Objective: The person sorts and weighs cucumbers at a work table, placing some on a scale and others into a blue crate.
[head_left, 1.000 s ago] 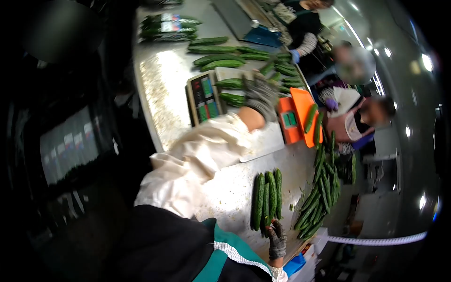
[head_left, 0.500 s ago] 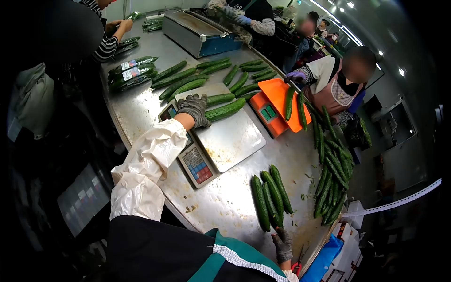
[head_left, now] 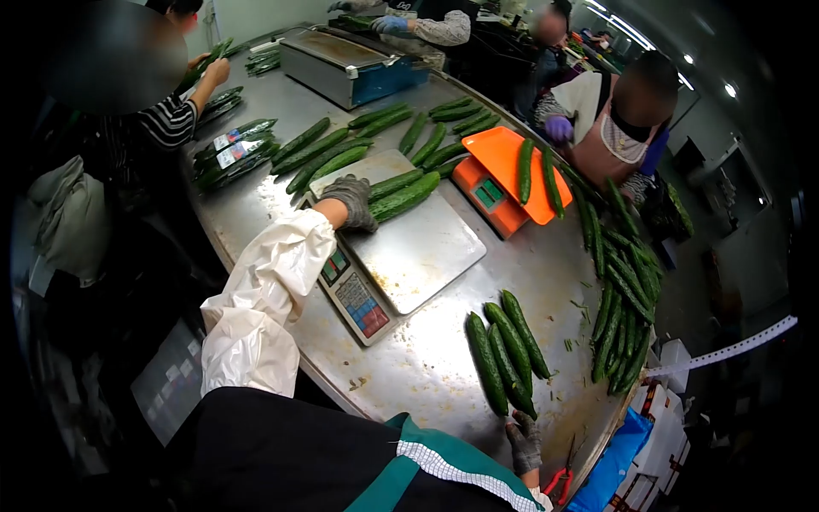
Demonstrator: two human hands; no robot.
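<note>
My left hand (head_left: 351, 203), in a grey glove, is closed around the near ends of two cucumbers (head_left: 404, 196) lying side by side on the metal plate of a scale (head_left: 426, 256). Its keypad (head_left: 363, 305) faces my side. Low in the view, my right hand (head_left: 523, 442), also gloved, rests by the lower tips of several cucumbers (head_left: 505, 354) laid in a row on the metal table (head_left: 409, 358). Its fingers are apart, and no cucumber is visibly gripped.
An orange scale (head_left: 495, 192) carries two cucumbers. A cucumber pile (head_left: 627, 299) lies at right, near red-handled scissors (head_left: 559, 485). Wrapped cucumbers (head_left: 235, 154) and a metal machine (head_left: 350, 68) stand farther back. Co-workers (head_left: 610, 136) are around the table.
The view has swung and steadied. My left hand has moved from above the scale's cucumbers to their near ends, and those two now lie closer together. My right hand stays by the row.
</note>
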